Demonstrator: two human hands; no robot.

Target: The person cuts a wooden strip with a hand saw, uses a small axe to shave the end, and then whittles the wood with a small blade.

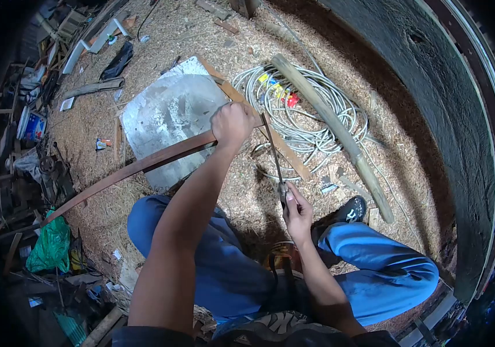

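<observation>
My left hand (233, 125) is closed around a long reddish-brown wooden strip (160, 155) near its right end. From there the strip runs down and left across the floor area. In my right hand (297, 215) is the handle of a handsaw (273, 151), its long, narrow dark blade seen nearly edge-on. The blade's far end lies across the strip's end, just right of my left fist. Beneath the strip is a worn grey-white board (169, 110) on the ground.
A coil of pale cable (317, 130) lies at right, with a wooden pole (334, 124) across it. Another flat wooden strip (285, 153) rests beside the board. Wood shavings cover the ground. A green plastic bag (50, 246) and clutter line the left; a dark wall (432, 75) curves along the right.
</observation>
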